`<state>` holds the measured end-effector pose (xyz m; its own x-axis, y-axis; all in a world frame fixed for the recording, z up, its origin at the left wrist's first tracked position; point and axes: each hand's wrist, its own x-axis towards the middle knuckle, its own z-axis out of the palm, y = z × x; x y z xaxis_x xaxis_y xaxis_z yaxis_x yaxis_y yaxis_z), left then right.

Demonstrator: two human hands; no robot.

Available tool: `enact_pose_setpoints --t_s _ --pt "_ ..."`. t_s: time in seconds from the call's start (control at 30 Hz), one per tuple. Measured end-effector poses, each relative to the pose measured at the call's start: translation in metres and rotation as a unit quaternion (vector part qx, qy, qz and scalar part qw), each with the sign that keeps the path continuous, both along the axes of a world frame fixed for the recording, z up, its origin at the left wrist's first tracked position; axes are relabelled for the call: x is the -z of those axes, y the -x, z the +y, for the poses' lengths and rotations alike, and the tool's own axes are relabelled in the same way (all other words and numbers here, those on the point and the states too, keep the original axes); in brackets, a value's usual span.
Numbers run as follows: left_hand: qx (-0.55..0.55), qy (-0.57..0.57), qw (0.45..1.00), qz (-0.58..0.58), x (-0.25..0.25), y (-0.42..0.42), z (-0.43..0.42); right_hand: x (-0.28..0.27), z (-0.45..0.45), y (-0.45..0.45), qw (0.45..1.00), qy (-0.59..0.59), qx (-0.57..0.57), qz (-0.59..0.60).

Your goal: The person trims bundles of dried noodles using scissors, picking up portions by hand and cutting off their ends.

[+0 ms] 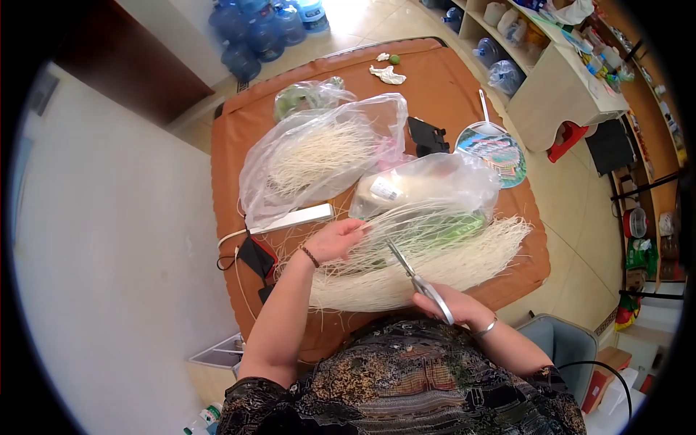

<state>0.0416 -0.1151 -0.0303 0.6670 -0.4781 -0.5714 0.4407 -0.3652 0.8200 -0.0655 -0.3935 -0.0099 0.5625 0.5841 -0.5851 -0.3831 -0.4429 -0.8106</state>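
Observation:
A long heap of thin cream-white strands (pixel 420 286), resembling dried rice noodles, lies along the near side of the table. My left hand (pixel 339 241), with a dark bead bracelet at its wrist, is closed on a few of these strands, which fan out to the right. In my right hand (pixel 453 304) is a pair of metal scissors (pixel 415 274); its blades point up and left over the heap, close to the raised strands. Whether the blades touch a strand I cannot tell. Just beyond the heap lies a clear plastic bag (pixel 464 181) with a white label and some green print.
Another clear bag (pixel 319 152) of strands lies farther left, beside a white power strip (pixel 293 217). A black stand (pixel 428 135) and a round fan (pixel 493 154) are at the right. Crumpled tissue (pixel 388 75) sits at the table's (pixel 435 65) far end.

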Motion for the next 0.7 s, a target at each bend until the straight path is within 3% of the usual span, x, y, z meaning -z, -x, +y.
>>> enact_pose_setpoints --t_s 0.03,0.1,0.13,0.2,0.23,0.3,0.43,0.5,0.53,0.6,0.7 --pt "0.002 0.001 1.0 -0.001 0.01 -0.004 0.005 -0.001 -0.003 0.001 1.0 0.013 -0.011 0.018" --pt "0.128 -0.105 0.943 -0.288 0.03 -0.011 0.015 0.0 -0.009 0.005 0.999 0.004 -0.007 0.032" --pt "0.129 -0.104 0.943 -0.288 0.014 -0.009 0.01 0.0 -0.012 0.008 0.999 -0.006 -0.004 0.046" --pt "0.134 -0.239 0.857 -0.436 -0.025 -0.001 0.001 -0.005 -0.017 0.014 0.999 -0.026 0.017 0.023" --pt "0.135 -0.238 0.858 -0.435 -0.037 0.001 -0.004 -0.006 -0.019 0.018 0.998 -0.047 0.037 0.002" --pt "0.163 -0.327 0.847 -0.385 -0.052 0.002 -0.01 0.001 -0.023 0.022 0.996 -0.074 0.037 -0.03" --pt "0.12 -0.277 0.878 -0.372 -0.048 0.006 -0.007 -0.001 -0.021 0.02 0.993 -0.106 0.039 -0.043" --pt "0.05 -0.103 0.973 -0.2 -0.031 0.001 0.0 -0.004 -0.019 0.017 0.995 -0.096 0.03 -0.025" --pt "0.049 -0.104 0.973 -0.202 -0.021 -0.002 0.005 -0.005 -0.018 0.016 0.996 -0.086 0.019 -0.007" --pt "0.023 -0.02 0.999 -0.029 -0.01 -0.006 0.013 -0.005 -0.014 0.016 0.997 -0.076 0.015 -0.011" --pt "-0.006 0.008 1.0 0.023 -0.012 -0.009 0.012 -0.002 -0.004 0.014 0.997 -0.061 0.021 -0.036"
